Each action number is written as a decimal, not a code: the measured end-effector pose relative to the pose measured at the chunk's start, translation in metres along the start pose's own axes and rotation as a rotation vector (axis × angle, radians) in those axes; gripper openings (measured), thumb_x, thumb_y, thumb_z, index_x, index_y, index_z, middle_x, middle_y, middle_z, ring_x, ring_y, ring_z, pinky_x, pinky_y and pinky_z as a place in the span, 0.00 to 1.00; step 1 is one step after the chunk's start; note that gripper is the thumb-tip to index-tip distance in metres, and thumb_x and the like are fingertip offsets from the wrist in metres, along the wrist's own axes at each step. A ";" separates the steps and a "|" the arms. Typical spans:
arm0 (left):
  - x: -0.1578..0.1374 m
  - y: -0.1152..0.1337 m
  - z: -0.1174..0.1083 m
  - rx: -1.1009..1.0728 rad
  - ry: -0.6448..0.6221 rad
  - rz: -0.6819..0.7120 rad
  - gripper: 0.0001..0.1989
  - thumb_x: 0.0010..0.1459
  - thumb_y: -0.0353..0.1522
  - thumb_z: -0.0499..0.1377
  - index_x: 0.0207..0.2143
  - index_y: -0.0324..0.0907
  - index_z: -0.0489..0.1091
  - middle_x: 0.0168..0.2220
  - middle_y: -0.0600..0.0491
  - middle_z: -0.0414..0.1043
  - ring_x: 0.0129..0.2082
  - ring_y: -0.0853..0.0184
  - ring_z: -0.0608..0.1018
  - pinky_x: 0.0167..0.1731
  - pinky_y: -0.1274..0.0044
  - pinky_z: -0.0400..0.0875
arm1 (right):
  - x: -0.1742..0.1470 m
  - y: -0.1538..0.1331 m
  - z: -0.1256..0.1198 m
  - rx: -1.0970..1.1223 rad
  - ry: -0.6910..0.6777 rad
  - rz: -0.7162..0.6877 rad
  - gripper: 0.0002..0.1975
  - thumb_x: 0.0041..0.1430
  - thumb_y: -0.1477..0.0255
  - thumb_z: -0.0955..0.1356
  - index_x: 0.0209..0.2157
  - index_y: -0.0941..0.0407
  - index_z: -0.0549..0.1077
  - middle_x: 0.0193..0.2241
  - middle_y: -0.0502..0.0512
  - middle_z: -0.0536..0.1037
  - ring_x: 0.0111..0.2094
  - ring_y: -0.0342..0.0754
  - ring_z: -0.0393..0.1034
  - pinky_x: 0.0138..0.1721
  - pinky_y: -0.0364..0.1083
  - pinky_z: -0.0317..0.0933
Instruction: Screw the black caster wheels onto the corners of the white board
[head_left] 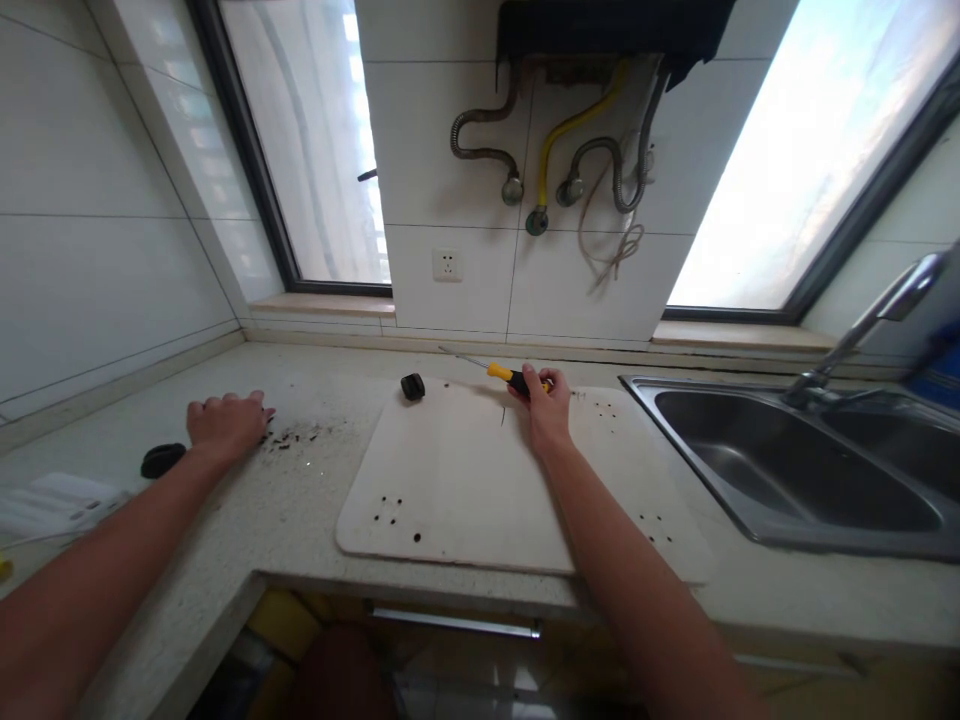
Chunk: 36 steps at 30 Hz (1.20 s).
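Observation:
My right hand (547,402) is wrapped round the black and yellow handle of a screwdriver (498,371). Its thin metal shaft points left towards the wall, above a white board (465,470) with small drilled holes near its corners. On the board's far left corner stands a small black part (412,387). My left hand (227,424) rests on the counter to the left with curled fingers; what they hold, if anything, is hidden. Dark crumbs and small bits (289,437) lie beside its fingertips. Another black piece (163,460) sits just left of my left wrist.
A steel double sink (787,460) with a faucet (862,330) is at the right. White plastic items (60,505) lie at the far left of the counter (300,520). Hoses and a yellow pipe (559,135) hang on the tiled wall above a socket (448,265).

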<state>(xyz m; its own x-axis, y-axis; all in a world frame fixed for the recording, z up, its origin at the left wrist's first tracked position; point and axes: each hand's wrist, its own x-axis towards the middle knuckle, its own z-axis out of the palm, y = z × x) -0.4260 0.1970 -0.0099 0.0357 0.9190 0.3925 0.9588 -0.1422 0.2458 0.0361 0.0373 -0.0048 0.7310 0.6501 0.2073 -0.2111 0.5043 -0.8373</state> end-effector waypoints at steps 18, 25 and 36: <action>-0.092 0.094 -0.058 -0.730 -0.557 0.542 0.30 0.65 0.52 0.70 0.63 0.50 0.79 0.63 0.45 0.82 0.61 0.48 0.85 0.66 0.57 0.79 | 0.003 0.003 -0.003 0.064 0.038 -0.013 0.39 0.38 0.44 0.86 0.35 0.53 0.67 0.37 0.45 0.72 0.41 0.44 0.78 0.40 0.47 0.85; -0.105 0.096 -0.066 -0.535 -0.648 0.715 0.21 0.70 0.47 0.68 0.62 0.54 0.79 0.58 0.50 0.84 0.57 0.55 0.85 0.62 0.65 0.81 | 0.006 0.006 -0.004 0.068 0.028 -0.026 0.38 0.40 0.44 0.85 0.36 0.52 0.66 0.37 0.46 0.72 0.42 0.44 0.79 0.41 0.47 0.85; -0.121 0.110 -0.068 -0.337 -0.645 0.702 0.26 0.68 0.53 0.66 0.61 0.51 0.76 0.57 0.50 0.84 0.54 0.55 0.84 0.57 0.68 0.79 | 0.010 0.011 -0.002 0.070 0.024 -0.028 0.38 0.41 0.44 0.85 0.37 0.51 0.65 0.36 0.45 0.73 0.41 0.44 0.80 0.39 0.46 0.85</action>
<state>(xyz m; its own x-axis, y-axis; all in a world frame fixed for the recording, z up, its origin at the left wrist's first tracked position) -0.3441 0.0446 0.0301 0.8025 0.5965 0.0155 0.5361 -0.7322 0.4200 0.0427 0.0482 -0.0135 0.7524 0.6217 0.2175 -0.2341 0.5611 -0.7939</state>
